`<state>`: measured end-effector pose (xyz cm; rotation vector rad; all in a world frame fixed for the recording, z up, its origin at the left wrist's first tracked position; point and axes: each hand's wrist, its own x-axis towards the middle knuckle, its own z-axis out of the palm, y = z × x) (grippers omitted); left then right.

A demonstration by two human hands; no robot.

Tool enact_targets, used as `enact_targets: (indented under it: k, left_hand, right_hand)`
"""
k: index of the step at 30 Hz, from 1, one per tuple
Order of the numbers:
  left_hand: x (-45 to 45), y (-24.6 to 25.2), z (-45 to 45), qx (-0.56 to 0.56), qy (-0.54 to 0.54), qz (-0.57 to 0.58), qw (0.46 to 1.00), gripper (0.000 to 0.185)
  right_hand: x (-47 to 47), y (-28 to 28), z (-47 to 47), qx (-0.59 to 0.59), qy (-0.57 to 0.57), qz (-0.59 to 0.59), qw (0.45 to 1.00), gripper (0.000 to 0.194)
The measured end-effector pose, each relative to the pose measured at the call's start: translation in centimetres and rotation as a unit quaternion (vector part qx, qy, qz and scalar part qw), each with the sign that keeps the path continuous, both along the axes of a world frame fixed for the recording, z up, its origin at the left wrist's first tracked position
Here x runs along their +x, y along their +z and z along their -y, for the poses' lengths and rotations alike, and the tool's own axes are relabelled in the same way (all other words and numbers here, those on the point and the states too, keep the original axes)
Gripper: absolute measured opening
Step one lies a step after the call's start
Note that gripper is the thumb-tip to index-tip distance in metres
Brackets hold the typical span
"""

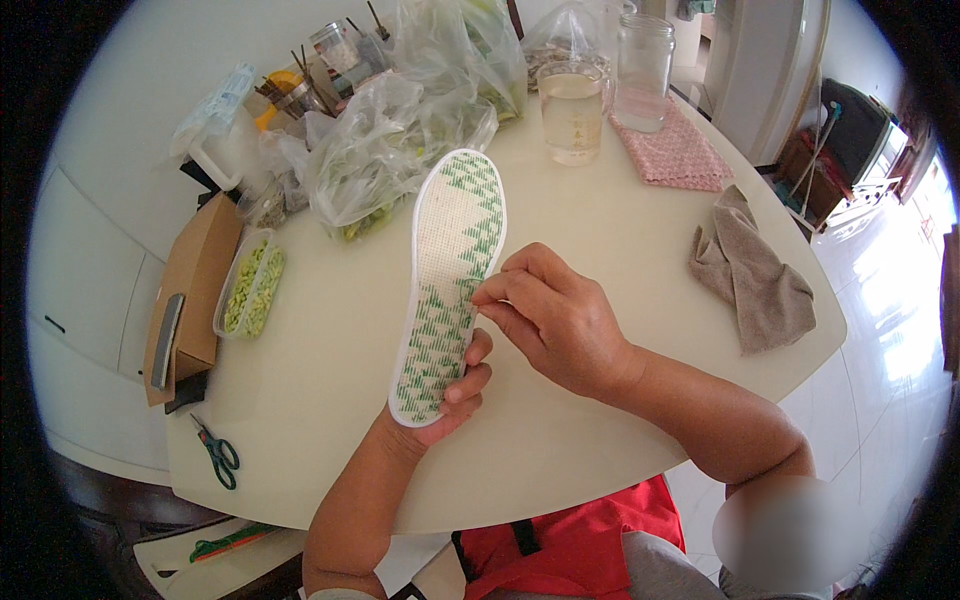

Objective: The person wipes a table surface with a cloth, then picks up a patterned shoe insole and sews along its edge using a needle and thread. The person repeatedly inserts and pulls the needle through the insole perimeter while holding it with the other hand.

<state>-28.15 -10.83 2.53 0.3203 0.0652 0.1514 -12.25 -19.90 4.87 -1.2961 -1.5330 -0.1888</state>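
A white-edged embroidery insole point(448, 289) is held above the table, toe end pointing away. Green zigzag stitches cover its heel and right side, while much of the upper left is bare cream mesh. My left hand point(466, 382) grips it from beneath and behind, with fingers curling round the right edge near the heel. At the insole's right edge, about midway up, the thumb and forefinger of my right hand point(551, 315) are pinched together. A small loop of green thread point(471, 284) shows at these fingertips; whether a needle is between them is hidden.
Scissors point(216, 453), a cardboard box point(196, 292) and a plastic tub of green beans point(253, 289) are at left. Plastic bags of greens point(390, 150), a glass jug of liquid point(571, 120) and an empty jar point(645, 71) stand behind. A brown cloth point(754, 274) lies right.
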Motion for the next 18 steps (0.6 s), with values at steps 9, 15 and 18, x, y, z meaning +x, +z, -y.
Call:
enact_targets:
  k: [9,15,18]
  left_hand:
    - [-0.2,-0.7,0.0,0.023,0.015,-0.041,0.999,0.030]
    - [-0.6,-0.8,0.3,0.123,0.045,-0.127,0.983,0.037]
    - [-0.4,-0.4,0.8,0.175,0.051,-0.152,0.971,0.039]
  right_hand:
    - [-0.1,0.1,0.4,-0.025,-0.029,0.054,0.998,0.012]
    - [-0.2,0.2,0.6,-0.056,-0.035,0.053,0.996,0.010]
    - [-0.4,-0.1,0.7,-0.092,-0.025,0.041,0.995,0.010]
